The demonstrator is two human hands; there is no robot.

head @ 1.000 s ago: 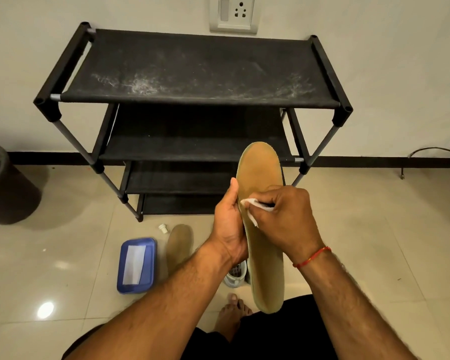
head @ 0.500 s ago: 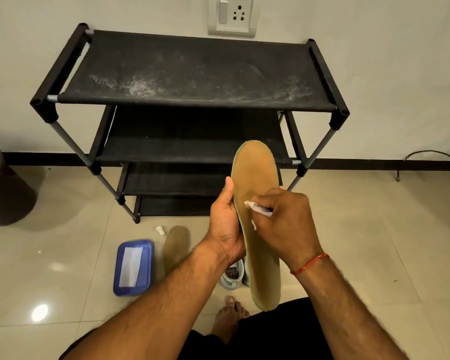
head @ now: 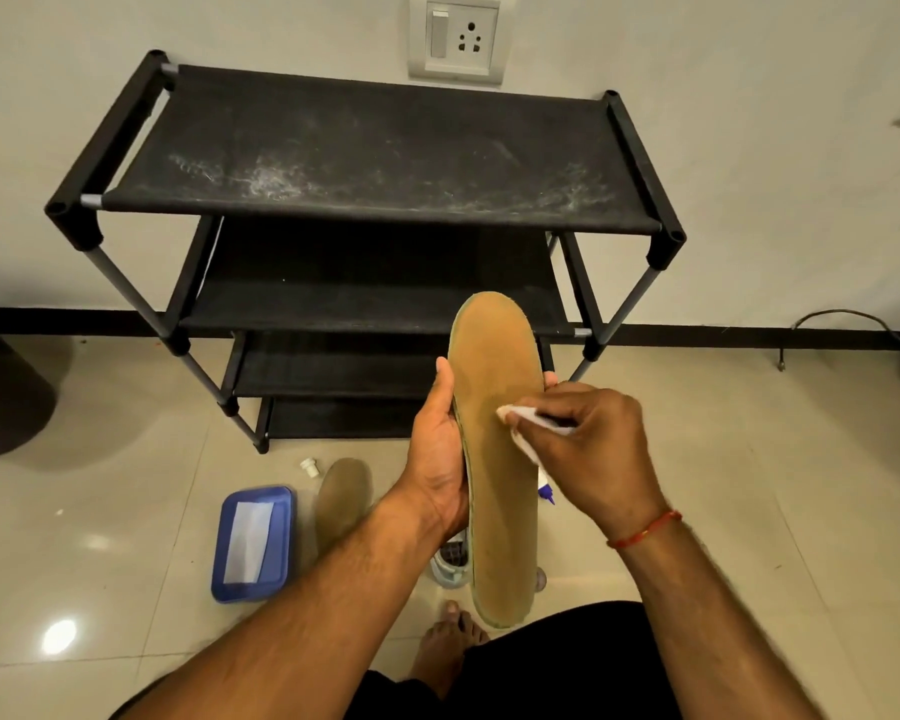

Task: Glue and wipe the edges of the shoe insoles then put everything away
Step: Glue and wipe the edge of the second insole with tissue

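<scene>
Head view: I see the left hand [head: 437, 462] with its grip round the tan insole [head: 497, 491], right hand [head: 598, 454] pinching a white wipe [head: 518, 414] on it.

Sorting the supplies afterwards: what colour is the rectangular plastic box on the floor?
The rectangular plastic box is blue with a white panel; head view.
</scene>
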